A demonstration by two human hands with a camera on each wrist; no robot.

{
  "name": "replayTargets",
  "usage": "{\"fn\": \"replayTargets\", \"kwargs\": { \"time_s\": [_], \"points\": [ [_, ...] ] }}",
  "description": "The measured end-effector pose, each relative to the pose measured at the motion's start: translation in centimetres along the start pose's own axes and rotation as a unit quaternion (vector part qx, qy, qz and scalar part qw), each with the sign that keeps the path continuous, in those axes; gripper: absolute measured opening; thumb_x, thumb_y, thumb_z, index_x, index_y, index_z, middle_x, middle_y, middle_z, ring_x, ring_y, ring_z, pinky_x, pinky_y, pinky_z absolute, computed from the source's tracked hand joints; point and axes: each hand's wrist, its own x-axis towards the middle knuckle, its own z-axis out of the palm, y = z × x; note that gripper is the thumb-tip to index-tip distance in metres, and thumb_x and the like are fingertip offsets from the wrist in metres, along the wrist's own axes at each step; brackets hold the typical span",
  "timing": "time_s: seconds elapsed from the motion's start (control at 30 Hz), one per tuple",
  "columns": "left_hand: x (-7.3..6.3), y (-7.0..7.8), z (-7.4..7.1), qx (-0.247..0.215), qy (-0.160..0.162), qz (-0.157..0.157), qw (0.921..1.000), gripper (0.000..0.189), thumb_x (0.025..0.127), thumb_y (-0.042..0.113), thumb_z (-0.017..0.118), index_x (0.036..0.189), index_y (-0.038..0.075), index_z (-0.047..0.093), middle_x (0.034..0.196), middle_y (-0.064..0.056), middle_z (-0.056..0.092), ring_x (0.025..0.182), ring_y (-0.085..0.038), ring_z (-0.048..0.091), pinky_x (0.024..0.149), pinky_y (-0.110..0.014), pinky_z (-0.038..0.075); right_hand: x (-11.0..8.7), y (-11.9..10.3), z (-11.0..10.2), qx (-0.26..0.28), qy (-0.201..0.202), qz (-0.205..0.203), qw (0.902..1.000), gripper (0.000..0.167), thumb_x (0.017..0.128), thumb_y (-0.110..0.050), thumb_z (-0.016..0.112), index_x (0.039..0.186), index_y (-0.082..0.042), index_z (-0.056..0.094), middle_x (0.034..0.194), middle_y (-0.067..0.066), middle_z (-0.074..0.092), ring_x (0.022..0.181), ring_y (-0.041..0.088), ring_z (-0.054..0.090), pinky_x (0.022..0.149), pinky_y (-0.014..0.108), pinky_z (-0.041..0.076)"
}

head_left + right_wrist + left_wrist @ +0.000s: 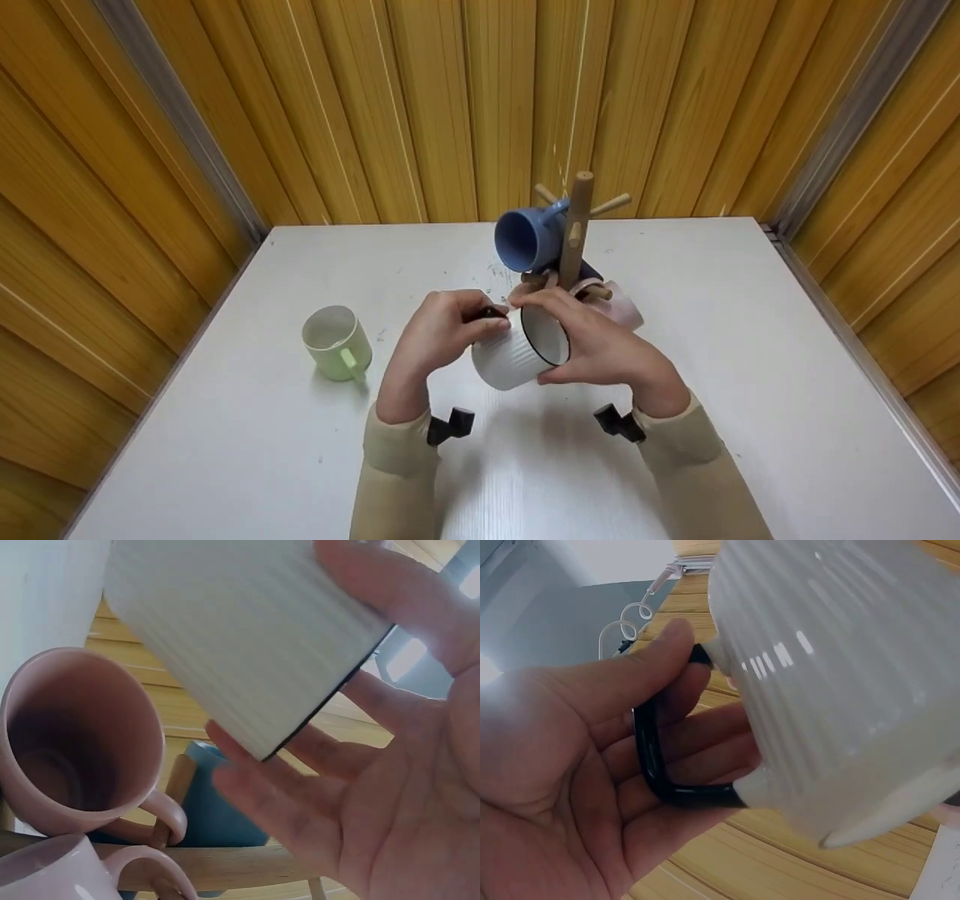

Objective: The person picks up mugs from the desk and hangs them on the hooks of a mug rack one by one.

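Observation:
Between both hands, above the table, a white ribbed mug [504, 361] with a black rim is held tilted, its mouth toward the right. My left hand [439, 330] pinches the mug's black handle [651, 754] between thumb and fingers, as the left wrist view shows. At the mouth end, my right hand [604, 346] holds the mug by its rim, thumb on one side and fingers on the other. Just behind the hands stands a wooden mug tree [577, 225]. A blue mug [519, 241] hangs on it, its mouth facing left.
Low on the tree are a pink mug [82, 739] and a paler pink mug [49, 870], partly hidden by my right hand in the head view. A light green mug [337, 346] stands upright on the white table [225, 450] at left. Wood-patterned walls [427, 112] enclose the table.

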Motion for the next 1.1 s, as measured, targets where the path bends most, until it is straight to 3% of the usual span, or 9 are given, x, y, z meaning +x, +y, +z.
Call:
{"fn": "replayTargets", "kwargs": {
  "time_s": [0.13, 0.27, 0.4, 0.57, 0.73, 0.8, 0.93, 1.1],
  "points": [
    [0.1, -0.1, 0.3, -0.029, -0.026, 0.029, 0.9988, 0.021, 0.089, 0.020, 0.082, 0.106, 0.008, 0.080, 0.099, -0.005, 0.079, 0.082, -0.011, 0.068, 0.078, -0.029, 0.061, -0.8, -0.1, -0.9, -0.004, 0.015, -0.021, 0.9997, 0.097, 0.063, -0.009, 0.098, 0.147, -0.020, 0.050, 0.149, 0.000, 0.052, 0.134, 0.025, 0.051, 0.105, 0.050, 0.050],
    [0.2, -0.2, 0.3, -0.076, -0.052, 0.048, 0.9946, 0.045, 0.084, 0.019, 0.086, 0.125, 0.007, 0.072, 0.122, -0.007, 0.076, 0.113, -0.019, 0.073, 0.102, -0.037, 0.058, -1.6, 0.0, -2.1, 0.057, 0.032, -0.021, 0.9976, 0.094, 0.064, -0.004, 0.097, 0.144, -0.016, 0.051, 0.144, 0.004, 0.053, 0.127, 0.025, 0.053, 0.098, 0.045, 0.057],
    [0.4, -0.3, 0.4, -0.091, -0.086, 0.069, 0.9897, 0.073, 0.077, 0.016, 0.091, 0.142, 0.004, 0.060, 0.140, -0.010, 0.066, 0.132, -0.024, 0.062, 0.116, -0.039, 0.047, -2.2, 0.1, -3.0, 0.161, 0.073, -0.026, 0.9839, 0.093, 0.064, 0.005, 0.095, 0.145, -0.006, 0.049, 0.140, 0.009, 0.054, 0.120, 0.021, 0.059, 0.091, 0.037, 0.062],
    [0.8, -0.3, 1.2, -0.162, -0.107, 0.091, 0.9768, 0.097, 0.075, 0.004, 0.091, 0.156, -0.001, 0.038, 0.158, -0.017, 0.048, 0.143, -0.030, 0.052, 0.120, -0.037, 0.042, -2.6, 0.3, -3.7, 0.216, 0.141, -0.012, 0.9661, 0.097, 0.061, 0.014, 0.092, 0.145, 0.002, 0.044, 0.135, 0.007, 0.056, 0.113, 0.017, 0.064, 0.084, 0.029, 0.063],
    [1.7, -0.1, 2.8, -0.230, -0.077, 0.044, 0.9691, 0.091, 0.084, 0.004, 0.084, 0.159, 0.000, 0.032, 0.160, -0.019, 0.044, 0.145, -0.031, 0.050, 0.119, -0.037, 0.042, -2.7, 1.6, -4.2, 0.255, 0.190, 0.022, 0.9480, 0.090, 0.064, 0.021, 0.082, 0.143, 0.009, 0.041, 0.131, 0.008, 0.057, 0.111, 0.016, 0.066, 0.077, 0.029, 0.064],
    [2.2, -0.2, 3.6, -0.262, -0.074, 0.022, 0.9619, 0.087, 0.087, 0.002, 0.080, 0.159, 0.000, 0.032, 0.160, -0.019, 0.045, 0.146, -0.032, 0.049, 0.119, -0.038, 0.043, -2.7, 2.3, -4.4, 0.266, 0.199, 0.039, 0.9424, 0.087, 0.066, 0.021, 0.079, 0.143, 0.010, 0.041, 0.128, 0.009, 0.057, 0.108, 0.017, 0.067, 0.076, 0.029, 0.064],
    [3.1, -0.7, 4.9, -0.295, -0.055, -0.017, 0.9538, 0.079, 0.092, 0.004, 0.076, 0.159, 0.002, 0.034, 0.161, -0.017, 0.045, 0.146, -0.029, 0.049, 0.117, -0.035, 0.044, -2.3, 3.9, -4.5, 0.258, 0.203, 0.083, 0.9409, 0.081, 0.072, 0.017, 0.077, 0.145, 0.005, 0.044, 0.129, 0.006, 0.058, 0.105, 0.016, 0.067, 0.077, 0.028, 0.063],
    [3.7, -1.2, 5.8, -0.284, -0.015, -0.058, 0.9571, 0.072, 0.095, 0.018, 0.075, 0.157, 0.006, 0.040, 0.159, -0.012, 0.048, 0.143, -0.023, 0.052, 0.114, -0.034, 0.047, -1.8, 5.3, -4.3, 0.232, 0.204, 0.133, 0.9419, 0.078, 0.079, 0.008, 0.078, 0.148, -0.001, 0.043, 0.134, 0.006, 0.056, 0.107, 0.014, 0.067, 0.082, 0.024, 0.062]
  ]
}}
